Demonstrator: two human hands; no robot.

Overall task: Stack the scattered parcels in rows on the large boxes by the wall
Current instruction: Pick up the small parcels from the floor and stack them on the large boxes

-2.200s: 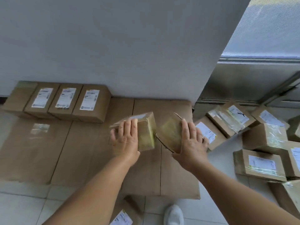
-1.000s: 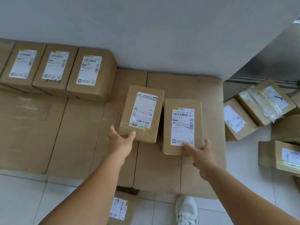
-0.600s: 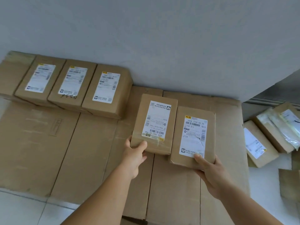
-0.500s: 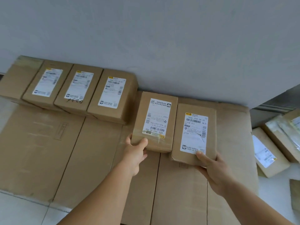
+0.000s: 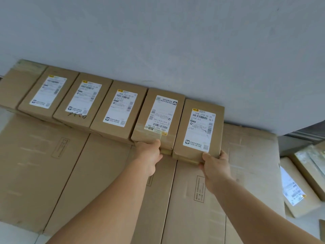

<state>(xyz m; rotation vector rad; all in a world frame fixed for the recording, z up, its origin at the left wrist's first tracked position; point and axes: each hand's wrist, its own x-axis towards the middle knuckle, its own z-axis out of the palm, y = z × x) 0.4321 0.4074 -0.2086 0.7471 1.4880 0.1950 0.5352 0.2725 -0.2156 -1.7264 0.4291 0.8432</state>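
**boxfan:** While both arms are stretched out in the head view, each hand has its own parcel. The left hand grips the near end of the fourth parcel, thumb up on top and fingers curled underneath. The right hand does the same with the fifth parcel, pinching its near right corner.

**tapegun:** Where do those two sit, though?

**boxfan:** On the large boxes, right along the back edge against the wall. They're touching each other side by side, and the fourth one is pressed up against the third parcel. Left of that come the second parcel and the first parcel, all labels up, one row running towards the far left corner. The fourth parcel's label is upside down compared with the rest.

**tapegun:** Anything still lying loose?

**boxfan:** Yep, off the right edge of the large boxes, down on the floor, there's a loose parcel with a white label, and a taped parcel just behind it. They're blurry, so I can't read anything on them.
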